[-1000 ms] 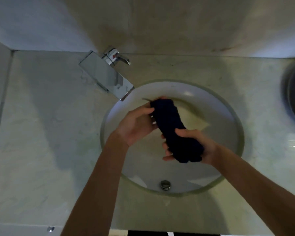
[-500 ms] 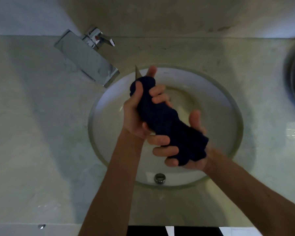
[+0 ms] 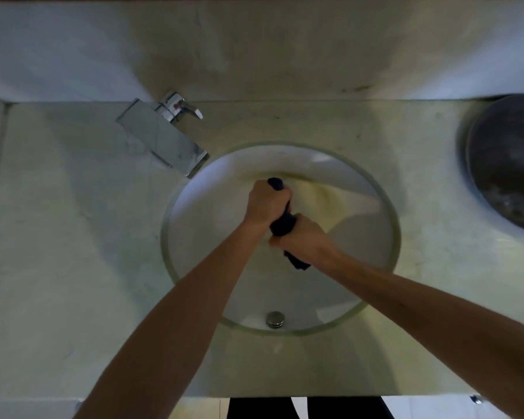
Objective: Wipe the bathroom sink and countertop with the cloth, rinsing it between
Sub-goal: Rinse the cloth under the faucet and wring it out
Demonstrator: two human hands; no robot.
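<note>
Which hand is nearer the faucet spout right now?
Left. The left hand grips the cloth's far end, just right of the faucet spout; the right hand grips lower, farther away.

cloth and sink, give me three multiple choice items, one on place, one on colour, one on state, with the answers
1. Where is the cloth?
A. on the countertop
B. held over the sink
C. draped on the faucet

2. What colour is the cloth?
A. dark blue
B. white
C. yellow

3. How is the cloth held?
A. left hand alone
B. lying loose
C. gripped by both hands

Answers:
1 B, the cloth is above the sink bowl, clear of the countertop and the faucet.
2 A, its visible ends and middle are dark blue.
3 C, the left hand wraps its far end and the right hand its near end, bunched between them.
</note>
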